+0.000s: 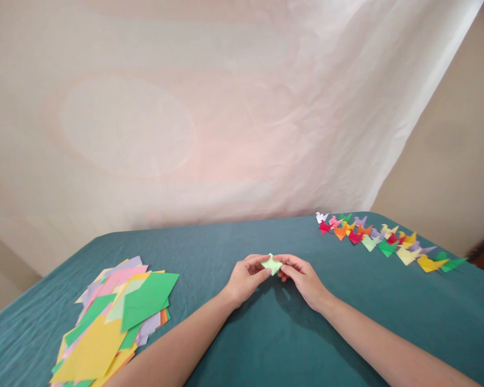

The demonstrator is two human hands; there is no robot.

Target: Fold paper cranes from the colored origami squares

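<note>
A small piece of light green folded paper [271, 264] is held up just above the table, between my two hands. Its left corner is pinched by my left hand [246, 278], thumb in front and fingers behind. My right hand [301, 277] grips the right corner in the same way. The paper looks diamond-shaped from here, with a small point at the top. Fingertips cover both of its side corners, and its finer folds are too small to make out.
Loose coloured paper sheets [92, 344] lie in an overlapping pile at the left. Several folded paper birds [371, 242] stand in rows at the back right. A dark green cloth [210, 242] covers the table, and a pale hanging sheet [226, 134] closes off the back.
</note>
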